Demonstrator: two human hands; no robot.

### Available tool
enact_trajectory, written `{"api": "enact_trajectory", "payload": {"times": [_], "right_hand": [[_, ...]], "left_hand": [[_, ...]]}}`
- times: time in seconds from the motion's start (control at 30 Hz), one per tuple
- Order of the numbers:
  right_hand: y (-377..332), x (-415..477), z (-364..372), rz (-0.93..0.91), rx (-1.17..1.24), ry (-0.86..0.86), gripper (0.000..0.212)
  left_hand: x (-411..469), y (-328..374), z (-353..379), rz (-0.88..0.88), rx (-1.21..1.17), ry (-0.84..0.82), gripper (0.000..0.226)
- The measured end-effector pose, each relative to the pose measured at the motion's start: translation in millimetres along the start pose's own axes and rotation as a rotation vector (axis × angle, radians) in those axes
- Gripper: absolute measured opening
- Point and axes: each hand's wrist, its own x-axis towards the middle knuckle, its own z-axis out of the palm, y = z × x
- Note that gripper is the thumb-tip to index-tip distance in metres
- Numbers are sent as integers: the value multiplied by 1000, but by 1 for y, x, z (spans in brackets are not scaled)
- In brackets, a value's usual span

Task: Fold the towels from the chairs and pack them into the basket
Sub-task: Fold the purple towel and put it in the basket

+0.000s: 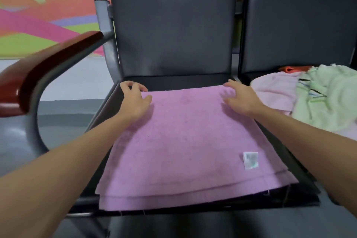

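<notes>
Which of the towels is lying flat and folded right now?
The lilac towel on the near seat, spread flat in layers. The pale pink towel and green towel lie crumpled on the next chair.

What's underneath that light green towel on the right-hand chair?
A pale pink towel lies under the light green towel, with its left part showing. Behind them an orange-red thing peeks out. Whatever else sits beneath is covered.

No text can be read anywhere. A small white label (250,160) lies on the pink towel (183,141), near the towel's front right corner, but its print is too blurred to make out.
</notes>
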Motion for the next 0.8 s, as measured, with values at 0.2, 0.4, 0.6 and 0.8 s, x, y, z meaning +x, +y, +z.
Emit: {"api": "enact_trajectory", "payload": {"times": [0.2, 0.4, 0.6, 0.8], "right_hand": [[-20, -68, -30, -192, -147, -147, 29], [-33, -137, -56, -282, -140, -144, 6], [-28, -172, -55, -286, -219, -371, 16], [-24, -173, -52, -311, -371, -295, 6]], "left_hand": [[-63, 30, -30, 136, 185, -328, 14], [-135, 42, -40, 371, 380, -585, 18], [-162, 33, -47, 443, 544, -705, 31], [-157, 21, -57, 487, 626, -662, 20]]}}
